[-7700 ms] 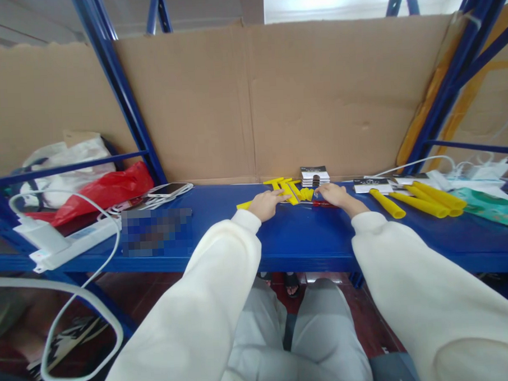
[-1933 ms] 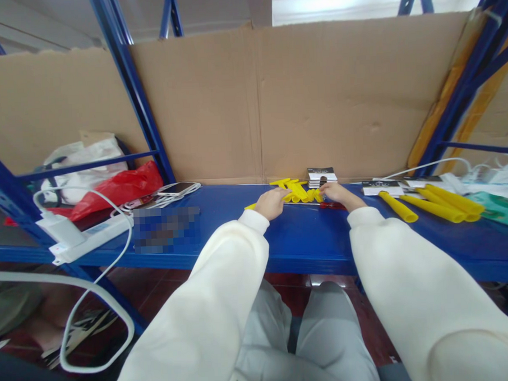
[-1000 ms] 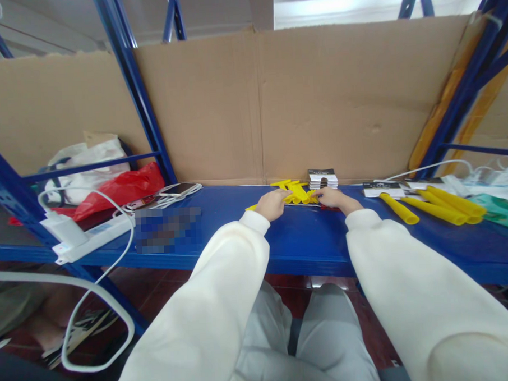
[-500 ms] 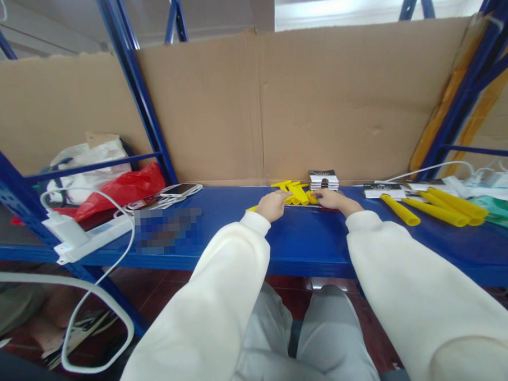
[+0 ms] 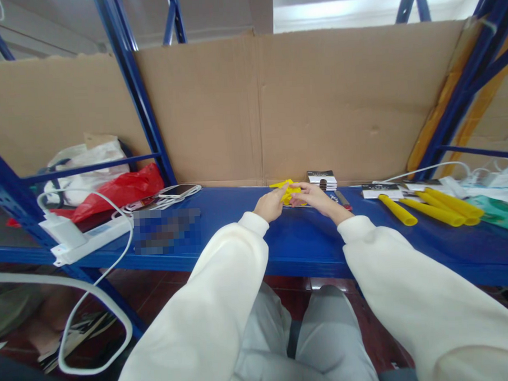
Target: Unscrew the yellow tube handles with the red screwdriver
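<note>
Several small yellow pieces (image 5: 291, 193), perhaps tubes, lie bunched between my two hands near the back of the blue shelf. My left hand (image 5: 270, 205) is closed on their left side, its fingertips partly hidden. From the right, my right hand (image 5: 315, 197) reaches over with thumb and fingers closed around the same pieces. Their exact shape is hard to make out under the fingers. Just behind my right hand stands a stack of black-and-white cards (image 5: 322, 179). A grey and red object (image 5: 342, 200), shaped like a slim tool, lies beside my right wrist.
Yellow tapered tubes (image 5: 432, 212) on black-and-white cards (image 5: 381, 191) lie to the right, near a green packet (image 5: 504, 213). A white power strip (image 5: 92, 241), cables, a phone (image 5: 179, 190) and a red bag (image 5: 119, 191) are left. Cardboard (image 5: 318, 109) stands behind.
My right hand has moved left and over the yellow pieces, uncovering the grey and red object. The yellow pieces are now gathered closer between both hands.
</note>
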Demonstrator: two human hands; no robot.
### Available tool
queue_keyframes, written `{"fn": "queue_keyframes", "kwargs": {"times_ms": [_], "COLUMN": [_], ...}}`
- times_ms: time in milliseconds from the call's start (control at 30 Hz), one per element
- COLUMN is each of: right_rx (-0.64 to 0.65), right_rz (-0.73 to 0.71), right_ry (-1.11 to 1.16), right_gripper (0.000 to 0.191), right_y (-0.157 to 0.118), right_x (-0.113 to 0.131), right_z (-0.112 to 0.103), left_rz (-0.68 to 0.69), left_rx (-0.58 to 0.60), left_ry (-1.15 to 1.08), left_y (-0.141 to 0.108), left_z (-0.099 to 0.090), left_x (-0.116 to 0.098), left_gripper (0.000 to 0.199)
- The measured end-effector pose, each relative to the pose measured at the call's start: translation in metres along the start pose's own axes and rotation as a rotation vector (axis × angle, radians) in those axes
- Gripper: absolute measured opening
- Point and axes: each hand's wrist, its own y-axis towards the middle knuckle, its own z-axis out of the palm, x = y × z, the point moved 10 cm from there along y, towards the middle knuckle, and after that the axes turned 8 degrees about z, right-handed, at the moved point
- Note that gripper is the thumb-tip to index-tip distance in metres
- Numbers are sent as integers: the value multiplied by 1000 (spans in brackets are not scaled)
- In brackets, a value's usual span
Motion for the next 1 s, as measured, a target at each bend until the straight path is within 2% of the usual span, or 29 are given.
{"fn": "queue_keyframes", "kwargs": {"times_ms": [133, 400, 467, 567, 667, 800, 900, 1000], "right_rx": [-110, -573, -650, -700, -695, -640, -566, -531], "right_rz": [-8, -82, -87, -76, -49, -47, -66, -25], "right_ry": [112, 179, 192, 243, 267, 332, 391, 397], "right_gripper": [28, 32, 36, 40, 37, 34, 27, 19], "right_y": [1, 4, 4, 5, 7, 5, 1, -4], "right_x": [2, -4, -10, -20, -24, -18, -8, -5], "right_z": [-16, -96, -113, -128, -132, -123, -109, -98], "left_rz": [-17, -24, -14, 12, 40, 25, -88, -238], "left_rx": [15, 11, 3, 2, -6, -33, -64, -85], "left_ry": [0, 17, 5, -20, -38, -19, 21, 73], "left_y": [0, -3, -2, -2, -2, -2, -4, -7], "left_z": [0, -6, -6, -4, -4, -10, -16, -20], "left_x": [0, -3, -4, -6, -8, -9, 1, 16], "left_gripper": [71, 60, 58, 56, 56, 56, 53, 50]}}
